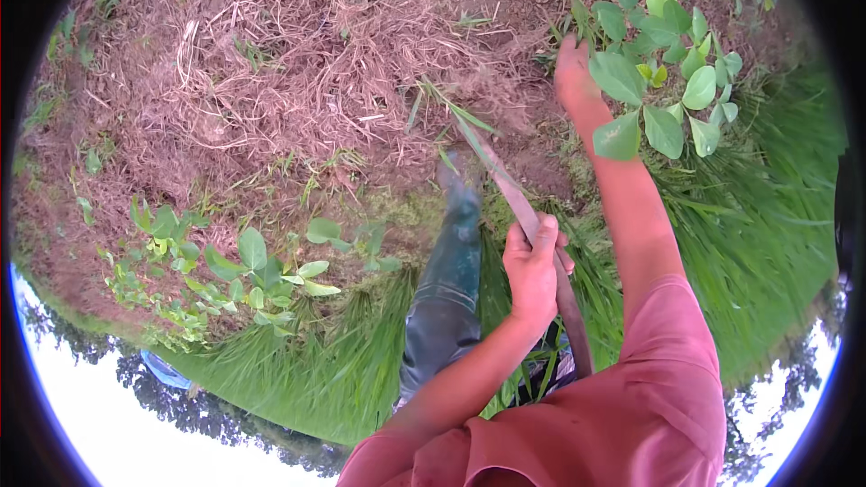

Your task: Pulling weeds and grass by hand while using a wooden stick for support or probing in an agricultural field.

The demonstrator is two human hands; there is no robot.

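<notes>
My left hand (534, 267) is wrapped around a long, narrow, brown wooden-looking shaft (504, 179). The shaft slants from near my body up toward the soil, and its far end lies among some grass blades (467, 115). Farther out, my right hand (575, 74) reaches down to the ground with its fingers closed around the base of a grass tuft (580, 13). Its fingertips are partly hidden in the stems. Broad leaves of a green leafy plant (619, 78) overlap my right wrist and forearm.
Dry straw (325, 67) covers the brown soil ahead. A dark rubber boot (446, 270) stands below the shaft. More leafy plants (254, 274) grow at left. Tall green grass (737, 216) borders the bed, and a blue object (166, 370) appears in the distance.
</notes>
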